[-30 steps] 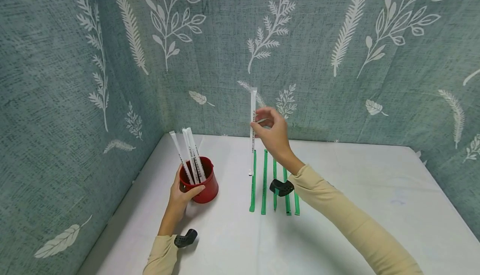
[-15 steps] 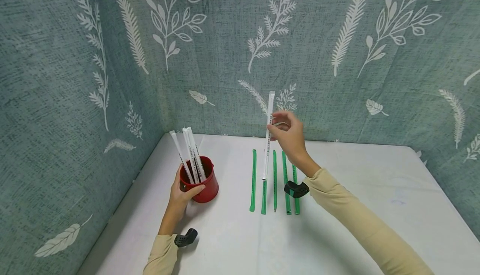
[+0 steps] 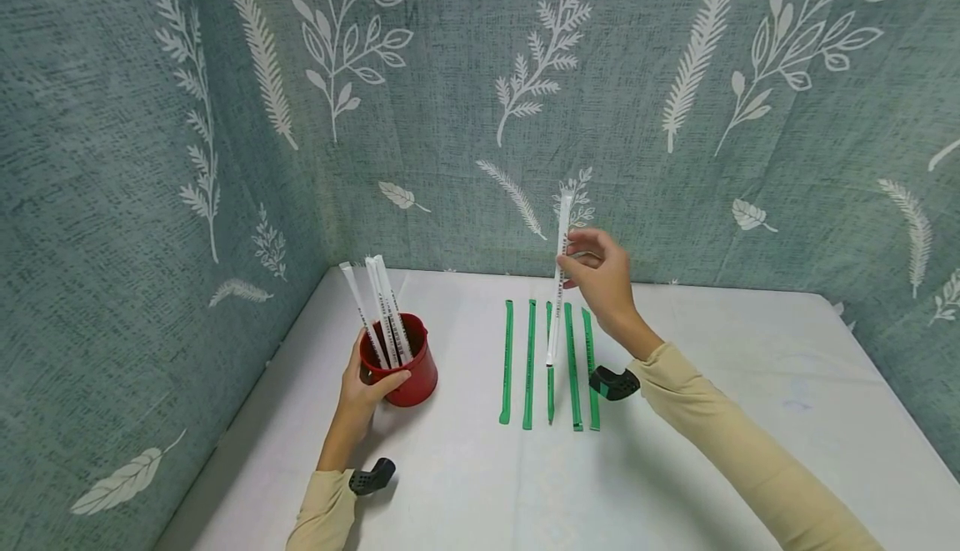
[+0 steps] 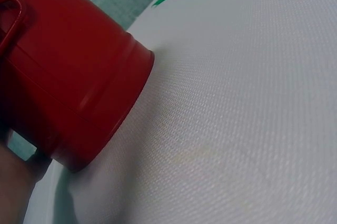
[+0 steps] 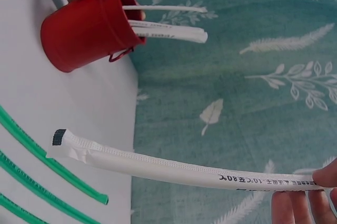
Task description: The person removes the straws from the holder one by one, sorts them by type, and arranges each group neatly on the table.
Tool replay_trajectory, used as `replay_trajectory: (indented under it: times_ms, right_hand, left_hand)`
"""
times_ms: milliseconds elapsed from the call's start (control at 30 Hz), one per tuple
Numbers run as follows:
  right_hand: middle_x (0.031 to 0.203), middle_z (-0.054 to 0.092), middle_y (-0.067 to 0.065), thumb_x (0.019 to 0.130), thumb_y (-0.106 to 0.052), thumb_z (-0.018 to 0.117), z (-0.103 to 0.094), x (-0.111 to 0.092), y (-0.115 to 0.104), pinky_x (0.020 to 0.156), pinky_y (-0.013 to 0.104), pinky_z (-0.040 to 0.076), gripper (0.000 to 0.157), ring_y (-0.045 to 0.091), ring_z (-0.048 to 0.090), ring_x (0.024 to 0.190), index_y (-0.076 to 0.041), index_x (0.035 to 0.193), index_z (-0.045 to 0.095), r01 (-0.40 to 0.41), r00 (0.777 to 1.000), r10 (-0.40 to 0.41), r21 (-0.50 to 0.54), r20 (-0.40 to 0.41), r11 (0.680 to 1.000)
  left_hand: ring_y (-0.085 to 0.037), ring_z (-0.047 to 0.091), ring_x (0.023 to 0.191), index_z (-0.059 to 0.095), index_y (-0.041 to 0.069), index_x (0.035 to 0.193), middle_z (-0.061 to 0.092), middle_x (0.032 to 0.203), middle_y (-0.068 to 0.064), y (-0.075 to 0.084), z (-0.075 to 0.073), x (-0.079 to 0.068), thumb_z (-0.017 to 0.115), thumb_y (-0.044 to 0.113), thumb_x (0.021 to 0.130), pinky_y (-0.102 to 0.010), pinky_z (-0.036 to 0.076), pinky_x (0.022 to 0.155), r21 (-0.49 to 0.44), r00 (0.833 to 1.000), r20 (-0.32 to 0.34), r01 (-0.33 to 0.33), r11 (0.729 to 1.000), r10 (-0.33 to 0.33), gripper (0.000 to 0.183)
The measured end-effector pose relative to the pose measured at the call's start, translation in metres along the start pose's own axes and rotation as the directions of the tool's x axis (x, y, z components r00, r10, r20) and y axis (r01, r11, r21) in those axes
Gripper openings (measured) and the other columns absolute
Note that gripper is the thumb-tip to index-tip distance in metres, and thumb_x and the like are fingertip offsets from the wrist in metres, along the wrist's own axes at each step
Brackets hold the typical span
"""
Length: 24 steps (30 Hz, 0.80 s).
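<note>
My left hand [image 3: 363, 393] grips the side of a red bucket [image 3: 418, 376], thumb over the near rim. Several white paper-wrapped straws [image 3: 386, 309] lean inside it, their tops sticking out. Between thumb and fingers, my right hand [image 3: 602, 272] pinches one more white wrapped straw [image 3: 559, 284], held nearly upright above the table. In the right wrist view this wrapped straw [image 5: 174, 172] shows printed text and a dark mark at its lower end. Below it lies a row of several green wrapped straws [image 3: 529, 368], side by side; the held one overlaps the middle green straw [image 3: 551, 397] in the head view.
A white cloth covers the table [image 3: 450, 484]. Behind and to the left hangs a blue-green curtain [image 3: 450, 117] with a white leaf pattern. Each wrist carries a black camera, such as the right one [image 3: 615, 383].
My right hand has moved to the right with the white straw, passing from the leftmost green straw to the middle one. The left hand and bucket have stayed put.
</note>
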State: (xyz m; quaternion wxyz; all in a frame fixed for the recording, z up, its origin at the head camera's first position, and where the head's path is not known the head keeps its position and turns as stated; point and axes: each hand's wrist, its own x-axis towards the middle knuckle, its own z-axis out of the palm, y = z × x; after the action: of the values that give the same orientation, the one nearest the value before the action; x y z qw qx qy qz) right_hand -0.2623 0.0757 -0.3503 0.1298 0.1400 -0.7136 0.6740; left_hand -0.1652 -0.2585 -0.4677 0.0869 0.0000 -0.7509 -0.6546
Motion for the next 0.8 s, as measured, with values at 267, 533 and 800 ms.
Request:
replay_trajectory:
  times_ms: [267,533,800]
  right_hand:
    - [0.100,0.055,0.021,0.087,0.000,0.064,-0.010,-0.005,0.003,0.058,0.028,0.054,0.032,0.009,0.060,0.074,0.006,0.117,0.054,0.009,1.000,-0.009,-0.019,-0.013,1.000]
    - [0.097,0.057,0.014,0.086,0.002,0.065,-0.017,-0.010,0.011,0.057,0.029,0.055,0.032,0.007,0.061,0.074,0.006,0.116,0.055,0.013,0.999,-0.015,-0.050,-0.040,0.999]
    - [0.098,0.057,0.016,0.086,0.002,0.064,-0.023,-0.019,0.015,0.055,0.028,0.055,0.032,0.008,0.062,0.073,0.006,0.116,0.054,-0.004,0.999,0.001,-0.062,-0.049,0.998]
  left_hand:
    - [-0.022,0.036,0.127,0.017,0.025,0.151,0.036,0.144,-0.005,0.001,-0.003,0.000,0.071,0.010,0.080,-0.030,0.045,0.093,0.007,1.000,0.003,0.006,1.000,-0.006,0.090]
    - [-0.023,0.036,0.128,0.017,0.023,0.151,0.035,0.145,-0.005,-0.001,-0.006,-0.001,0.071,0.011,0.080,-0.032,0.045,0.094,0.009,1.000,0.019,-0.010,1.000,0.009,0.090]
    - [-0.023,0.037,0.128,0.018,0.024,0.151,0.036,0.144,-0.004,-0.002,-0.010,-0.001,0.071,0.010,0.080,-0.033,0.045,0.094,-0.001,1.000,0.026,-0.009,1.000,0.009,0.090]
